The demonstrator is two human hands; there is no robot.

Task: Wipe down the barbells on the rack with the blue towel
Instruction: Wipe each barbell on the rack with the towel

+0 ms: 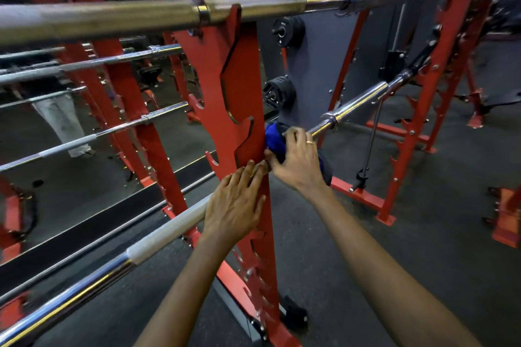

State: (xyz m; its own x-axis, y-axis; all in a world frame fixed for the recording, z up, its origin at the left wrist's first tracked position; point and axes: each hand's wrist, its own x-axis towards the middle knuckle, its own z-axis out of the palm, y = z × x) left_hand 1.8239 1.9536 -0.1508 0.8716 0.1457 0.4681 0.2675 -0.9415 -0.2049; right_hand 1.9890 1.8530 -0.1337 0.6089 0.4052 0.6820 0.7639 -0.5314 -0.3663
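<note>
Dark speckled gym floor (423, 262), grey wall panel (318, 65) with two black weight plates (287, 29), mirror (84, 191) at left.

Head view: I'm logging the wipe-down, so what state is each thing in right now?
Towel: bunched round the lower barbell, just right of the rack.
Right hand: grips the towel.
Left hand: flat on the lower barbell at the rack, fingers straight.
Lower barbell: resting across the rack.
Top barbell: resting in a rack hook, untouched.
Plates: stored on the panel.
</note>
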